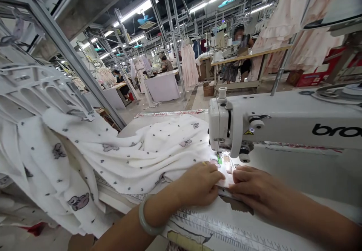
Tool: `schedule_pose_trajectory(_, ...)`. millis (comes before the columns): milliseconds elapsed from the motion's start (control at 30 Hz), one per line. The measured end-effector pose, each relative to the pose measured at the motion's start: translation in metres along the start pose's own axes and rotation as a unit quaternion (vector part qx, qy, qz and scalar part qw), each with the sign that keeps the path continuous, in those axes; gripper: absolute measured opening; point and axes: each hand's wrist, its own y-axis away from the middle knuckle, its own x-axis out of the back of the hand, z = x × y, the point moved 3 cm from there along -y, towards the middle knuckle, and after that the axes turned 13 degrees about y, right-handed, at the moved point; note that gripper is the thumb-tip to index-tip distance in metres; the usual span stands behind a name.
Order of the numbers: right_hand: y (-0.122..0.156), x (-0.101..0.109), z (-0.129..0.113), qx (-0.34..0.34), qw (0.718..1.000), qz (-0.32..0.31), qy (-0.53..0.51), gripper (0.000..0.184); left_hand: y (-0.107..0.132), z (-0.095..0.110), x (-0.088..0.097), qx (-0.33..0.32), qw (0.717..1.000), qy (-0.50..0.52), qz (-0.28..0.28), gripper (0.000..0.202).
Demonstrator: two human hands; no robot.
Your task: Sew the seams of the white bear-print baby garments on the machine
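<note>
White fabric (pixel 158 141) printed with small grey animals and dots spreads across the sewing table and runs under the needle area of a white sewing machine (pixel 283 115). My left hand (pixel 200 181) presses on its edge, fingers bent, just in front of the lit presser foot (pixel 219 157). Close beside it on the right, my right hand (pixel 251 187) pinches the same fabric edge between thumb and fingers. A pale bangle (pixel 147 217) circles my left wrist. The fingertips partly hide the edge they hold.
Printed measuring tape (pixel 203 224) runs along the table front. On the left, a white plastic hanger rack (pixel 36 89) stands above more draped fabric. Pink dresses (pixel 189 64) hang beyond the machine. Across the aisle a person (pixel 240 51) works at another table (pixel 251 57).
</note>
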Motion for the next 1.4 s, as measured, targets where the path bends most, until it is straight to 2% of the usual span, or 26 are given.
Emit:
schedule_pose_trajectory(133,0.0,0.004,-0.003,0.006,1.0,0.005,0.003,0.034,0.001,-0.003,0.005,-0.018,0.999,0.038,-0.01,0.012)
schedule_pose_trajectory(233,-0.001,0.006,-0.004,0.007,1.0,0.003,-0.012,0.034,0.0,-0.003,0.0,-0.043,0.999,0.025,0.019,0.015)
schedule_pose_trajectory(367,-0.003,0.006,-0.006,0.013,1.0,0.002,-0.018,0.034,-0.001,-0.001,-0.013,-0.086,0.992,-0.071,0.056,0.023)
schedule_pose_trajectory(500,-0.004,0.009,-0.009,0.02,1.0,0.006,-0.006,0.033,-0.001,0.001,-0.02,-0.117,0.98,-0.151,0.055,0.028)
schedule_pose_trajectory(633,0.0,0.015,-0.005,0.036,0.999,0.003,0.002,0.034,0.003,0.002,-0.019,-0.114,0.981,-0.155,0.032,0.019)
schedule_pose_trajectory(800,0.004,0.016,0.004,0.033,0.997,0.064,0.03,0.022,0.007,0.006,-0.017,-0.115,0.976,-0.185,0.014,0.013)
schedule_pose_trajectory(967,-0.001,0.008,-0.003,0.042,0.998,0.018,0.037,0.027,0.007,0.012,-0.015,-0.113,0.973,-0.198,-0.019,0.007)
schedule_pose_trajectory(1100,-0.003,0.01,-0.009,0.035,0.997,0.017,0.072,0.025,0.006,0.009,-0.014,-0.093,0.977,-0.19,-0.029,0.005)
schedule_pose_trajectory(1300,-0.003,0.001,-0.001,-0.002,0.98,0.08,0.183,0.027,-0.004,-0.012,-0.011,-0.07,0.983,-0.168,-0.032,0.013)
schedule_pose_trajectory(1400,-0.003,-0.003,0.001,0.012,0.961,0.119,0.25,0.031,-0.009,-0.016,-0.008,-0.061,0.985,-0.159,-0.04,0.011)
